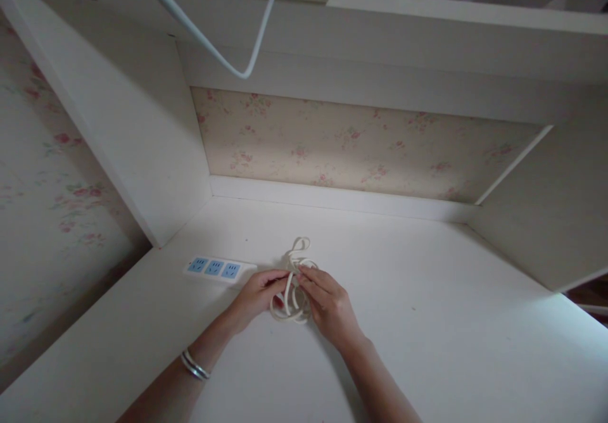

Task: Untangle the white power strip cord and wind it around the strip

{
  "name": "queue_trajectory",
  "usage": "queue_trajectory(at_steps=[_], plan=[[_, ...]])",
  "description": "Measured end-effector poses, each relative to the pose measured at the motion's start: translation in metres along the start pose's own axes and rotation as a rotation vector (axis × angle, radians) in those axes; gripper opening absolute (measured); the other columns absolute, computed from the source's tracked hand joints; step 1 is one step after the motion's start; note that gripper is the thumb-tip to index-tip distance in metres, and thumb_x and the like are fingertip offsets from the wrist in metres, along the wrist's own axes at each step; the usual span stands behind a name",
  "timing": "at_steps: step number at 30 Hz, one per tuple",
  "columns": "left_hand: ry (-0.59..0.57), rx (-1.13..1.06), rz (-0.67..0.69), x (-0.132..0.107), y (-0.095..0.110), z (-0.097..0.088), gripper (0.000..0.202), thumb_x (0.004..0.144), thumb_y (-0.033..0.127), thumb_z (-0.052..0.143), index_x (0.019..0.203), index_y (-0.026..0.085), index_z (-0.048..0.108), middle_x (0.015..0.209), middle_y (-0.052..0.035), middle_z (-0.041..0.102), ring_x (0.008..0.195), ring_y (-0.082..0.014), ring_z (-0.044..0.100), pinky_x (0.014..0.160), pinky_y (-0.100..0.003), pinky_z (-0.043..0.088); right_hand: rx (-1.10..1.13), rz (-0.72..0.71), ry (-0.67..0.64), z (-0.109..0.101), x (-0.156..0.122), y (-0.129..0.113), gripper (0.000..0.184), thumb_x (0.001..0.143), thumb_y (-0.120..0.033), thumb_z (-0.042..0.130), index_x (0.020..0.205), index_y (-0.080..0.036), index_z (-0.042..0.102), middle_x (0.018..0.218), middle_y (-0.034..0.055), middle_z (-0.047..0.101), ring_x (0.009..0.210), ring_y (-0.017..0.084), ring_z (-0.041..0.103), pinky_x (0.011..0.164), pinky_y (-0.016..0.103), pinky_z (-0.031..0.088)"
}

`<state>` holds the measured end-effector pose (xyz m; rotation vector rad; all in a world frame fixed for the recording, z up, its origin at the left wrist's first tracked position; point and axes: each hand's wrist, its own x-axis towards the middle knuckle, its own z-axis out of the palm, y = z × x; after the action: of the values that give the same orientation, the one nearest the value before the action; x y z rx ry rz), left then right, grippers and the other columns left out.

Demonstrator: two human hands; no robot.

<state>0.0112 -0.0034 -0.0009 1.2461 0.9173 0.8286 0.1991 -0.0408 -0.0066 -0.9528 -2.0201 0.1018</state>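
A white cord [289, 296] is bunched in loops in front of me, just over the white desk. My left hand [260, 293] pinches the bundle from the left, its thumb and fingers closed on the cord. From the right, my right hand [327, 299] grips the same bundle, fingertips close to those of the left. Some loops stick out beyond the fingers and others hang below them. Left of my hands lies a white power strip [216, 270] with blue socket faces. The cord's ends are hidden among the loops and fingers.
The desk top [427, 340] runs between a left side panel [118, 125] and a right side panel [536, 201]. Overhead, a shelf [403, 37] spans the desk, and a bent white rod or cable [244, 73] hangs in front of it. Floral wallpaper [351, 144] covers the back.
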Motion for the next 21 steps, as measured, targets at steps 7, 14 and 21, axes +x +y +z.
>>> queue_trajectory(at_steps=[7,14,21], plan=[[-0.015,0.007,0.010,-0.001,0.003,0.000,0.039,0.074,0.041,0.070,0.101,0.013,0.071,0.078,-0.0051,0.067,0.058,-0.0125,0.054,0.053,-0.023,0.043,-0.017,-0.030,-0.045,0.000,0.002,-0.004,0.057,0.085,-0.001,0.043,0.137,-0.023,0.049,0.138,0.0087,0.052,0.128,0.021,0.048,0.110,0.044,0.040],[-0.015,0.077,0.026,0.000,-0.002,0.001,0.041,0.077,0.045,0.067,0.100,0.011,0.070,0.057,0.0005,0.057,0.047,-0.0099,0.049,0.046,-0.020,0.036,0.093,0.082,0.004,0.007,0.000,-0.007,0.050,0.090,-0.009,0.044,0.135,-0.026,0.051,0.138,0.0072,0.051,0.129,0.021,0.047,0.111,0.046,0.036],[-0.008,0.108,0.023,0.001,-0.004,0.001,0.042,0.078,0.044,0.065,0.106,0.012,0.068,0.058,0.0008,0.058,0.047,-0.0106,0.049,0.046,-0.021,0.037,0.223,0.452,0.145,0.003,0.007,-0.012,0.030,0.088,-0.030,0.057,0.117,-0.022,0.064,0.125,0.0086,0.061,0.116,0.023,0.056,0.102,0.039,0.045]])
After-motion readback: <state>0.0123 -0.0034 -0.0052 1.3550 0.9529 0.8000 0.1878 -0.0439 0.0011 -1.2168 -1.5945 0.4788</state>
